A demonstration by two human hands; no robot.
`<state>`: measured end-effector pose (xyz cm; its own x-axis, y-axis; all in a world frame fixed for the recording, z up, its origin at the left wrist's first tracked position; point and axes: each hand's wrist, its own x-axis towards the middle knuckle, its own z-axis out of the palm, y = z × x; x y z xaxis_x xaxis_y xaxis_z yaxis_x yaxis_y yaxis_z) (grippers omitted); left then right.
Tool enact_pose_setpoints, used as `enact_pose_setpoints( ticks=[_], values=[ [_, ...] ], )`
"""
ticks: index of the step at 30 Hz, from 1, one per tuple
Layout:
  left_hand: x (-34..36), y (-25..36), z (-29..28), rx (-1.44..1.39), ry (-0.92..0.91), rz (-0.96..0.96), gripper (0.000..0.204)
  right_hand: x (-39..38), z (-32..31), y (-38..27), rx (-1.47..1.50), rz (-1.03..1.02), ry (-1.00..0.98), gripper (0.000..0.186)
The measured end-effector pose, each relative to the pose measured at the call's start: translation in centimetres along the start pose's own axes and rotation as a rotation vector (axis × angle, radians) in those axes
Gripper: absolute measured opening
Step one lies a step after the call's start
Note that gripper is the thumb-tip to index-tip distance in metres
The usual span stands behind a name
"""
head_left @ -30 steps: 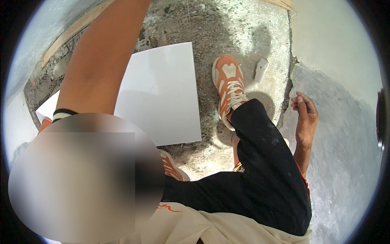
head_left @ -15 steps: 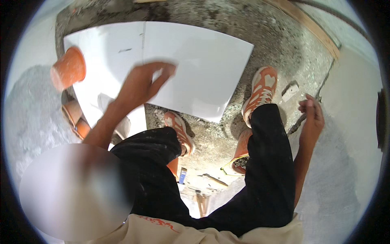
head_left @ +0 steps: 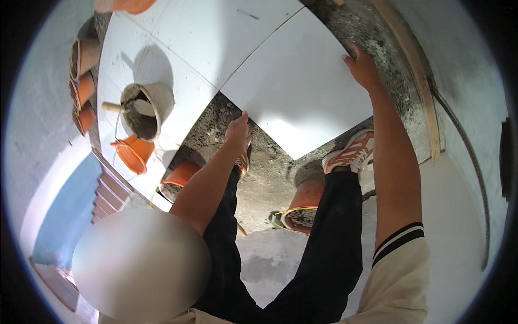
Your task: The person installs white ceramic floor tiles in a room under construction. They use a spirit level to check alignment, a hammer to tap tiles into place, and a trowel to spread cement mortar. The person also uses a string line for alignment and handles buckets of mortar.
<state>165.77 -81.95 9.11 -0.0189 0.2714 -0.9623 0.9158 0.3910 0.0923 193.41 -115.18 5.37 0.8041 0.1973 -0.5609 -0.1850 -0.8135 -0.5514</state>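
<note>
A large white floor tile lies in front of me, its near corner pointing between my feet. My left hand grips its left edge near my left shoe. At the right edge, my right hand holds on with the thumb on top; its other fingers are partly hidden. Beside this tile, on the left and far sides, are more white tiles, with a thin dark joint between. On them stands a pale bucket of grey mortar with a wooden-handled trowel in it.
An orange bucket stands near the pale one, and another beside my left forearm. A bucket sits by my right leg. Several buckets line the left wall. A wooden plank and a cable run along the right.
Both hands were off the tile and apart; now each is on one of its edges. My view has turned and shifted, bringing the mortar bucket and more tiles into sight.
</note>
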Motion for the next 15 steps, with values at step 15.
enact_pose_setpoints(
  ticks=[15],
  values=[
    [-2.5, -2.0, 2.1, -0.495, 0.248, 0.307, 0.073, -5.3, -4.0, -6.8, 0.016, -0.101, -0.083, 0.062]
  ],
)
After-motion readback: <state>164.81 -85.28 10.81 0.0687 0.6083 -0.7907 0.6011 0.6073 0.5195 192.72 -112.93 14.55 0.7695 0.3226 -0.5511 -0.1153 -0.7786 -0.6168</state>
